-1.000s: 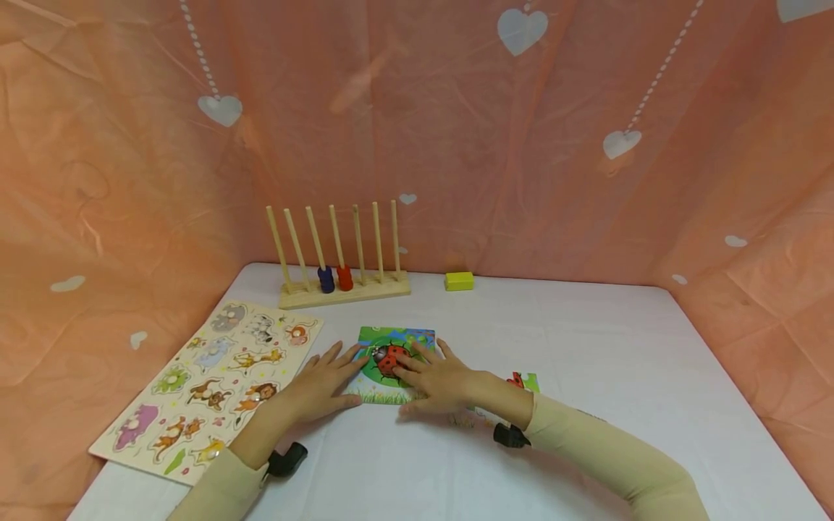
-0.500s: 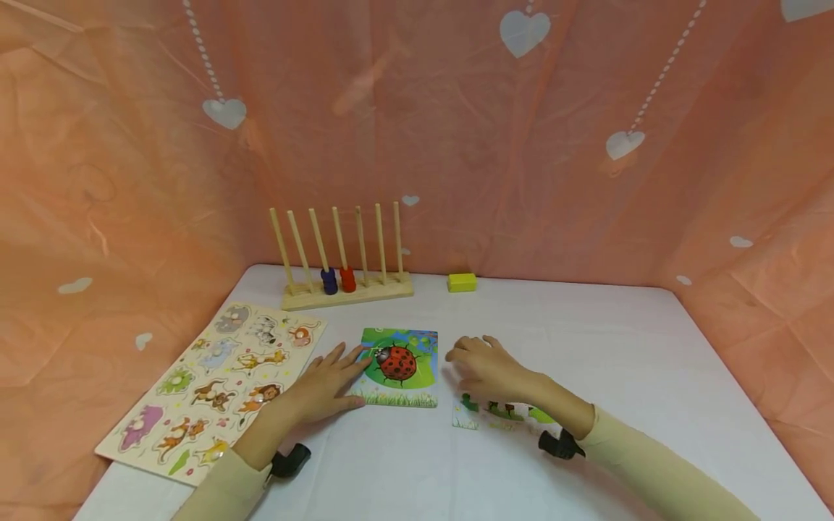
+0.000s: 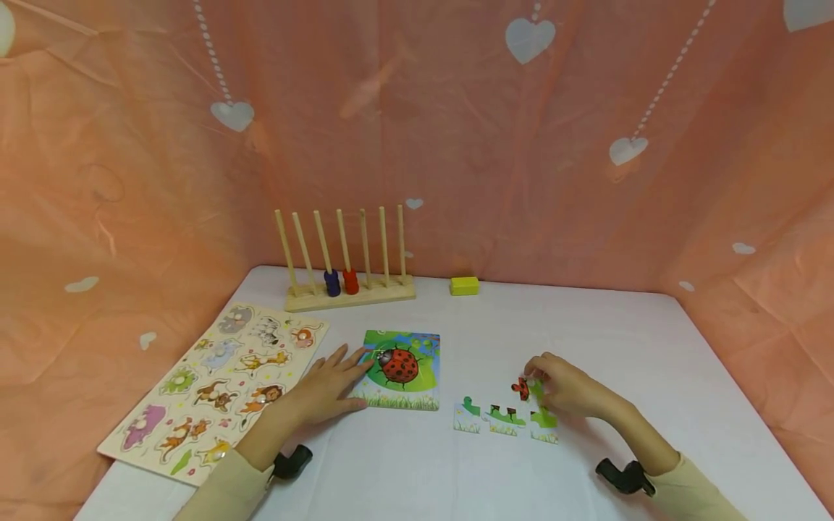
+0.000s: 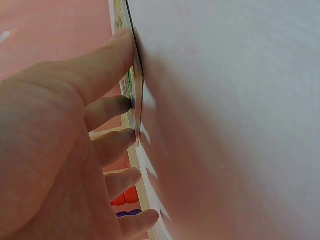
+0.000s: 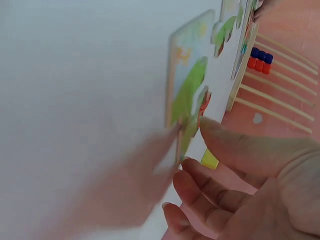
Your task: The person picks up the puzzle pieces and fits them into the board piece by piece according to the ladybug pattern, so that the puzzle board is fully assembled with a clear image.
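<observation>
Resting its spread fingers at the left edge of the ladybug board (image 3: 404, 398), the left hand (image 3: 326, 391) has its grip released; the board lies flat near the middle of the white counter (image 3: 599, 333). The right hand (image 3: 573, 385), well to the right, has its grip closed on a piece (image 3: 536, 389), pinched between thumb and fingers; the piece shows green and a bit of red ladybug, and whether it touches the counter is hard to tell. Just nearer the person, three more pieces form a row: a left piece (image 3: 467, 420), a middle piece (image 3: 503, 420) and a right piece (image 3: 544, 430), all edged with grass. On the left lies an animal board (image 3: 250, 345); behind stands a peg rack (image 3: 384, 291) with blue beads (image 3: 332, 284) and red beads (image 3: 351, 281); a yellow block (image 3: 465, 286) sits to its right; a peach curtain (image 3: 456, 145) with white hearts hangs behind.
</observation>
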{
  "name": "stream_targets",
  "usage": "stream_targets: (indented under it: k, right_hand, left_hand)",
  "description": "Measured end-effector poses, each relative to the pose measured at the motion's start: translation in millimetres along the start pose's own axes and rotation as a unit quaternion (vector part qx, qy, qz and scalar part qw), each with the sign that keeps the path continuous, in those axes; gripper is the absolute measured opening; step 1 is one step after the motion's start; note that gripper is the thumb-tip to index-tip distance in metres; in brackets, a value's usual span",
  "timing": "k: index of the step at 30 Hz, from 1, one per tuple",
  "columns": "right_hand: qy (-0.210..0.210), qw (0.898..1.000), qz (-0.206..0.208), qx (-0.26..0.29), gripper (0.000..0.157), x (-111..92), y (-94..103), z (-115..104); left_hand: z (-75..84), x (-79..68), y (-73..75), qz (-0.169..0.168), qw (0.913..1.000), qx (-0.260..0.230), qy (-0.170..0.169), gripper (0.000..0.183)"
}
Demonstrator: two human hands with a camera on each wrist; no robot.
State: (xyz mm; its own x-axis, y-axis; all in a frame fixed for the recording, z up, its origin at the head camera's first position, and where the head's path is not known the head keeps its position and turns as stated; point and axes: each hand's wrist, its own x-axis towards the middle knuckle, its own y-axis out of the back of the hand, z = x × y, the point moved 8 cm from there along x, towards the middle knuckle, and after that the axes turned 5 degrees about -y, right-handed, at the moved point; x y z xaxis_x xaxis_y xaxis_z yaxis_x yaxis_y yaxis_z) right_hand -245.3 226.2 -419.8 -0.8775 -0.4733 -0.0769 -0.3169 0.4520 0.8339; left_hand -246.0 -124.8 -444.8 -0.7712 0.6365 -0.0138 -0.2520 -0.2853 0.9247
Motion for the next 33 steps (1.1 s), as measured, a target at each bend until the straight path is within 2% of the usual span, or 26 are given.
stream_targets:
  k: [4, 9, 33]
  right_hand:
    - [0.014, 0.999, 0.029, -0.008, 0.037, -3.0, 1.3, 2.8]
    - [0.006, 0.999, 0.045, -0.019, 0.037, -1.0, 0.5, 4.5]
    - [-0.02, 0.999, 0.043, -0.026, 0.036, 1.0, -1.8, 6.8]
  left_hand:
    - [-2.2, 0.4, -2.2, -0.001, 1.0, 0.0, 0.002, 0.071]
    - [-3.2, 0.6, -2.3, 0.001, 1.0, -0.001, 0.0, 0.071]
    - [1.6, 0.1, 0.8, 0.003, 1.0, 0.005, -0.006, 0.069]
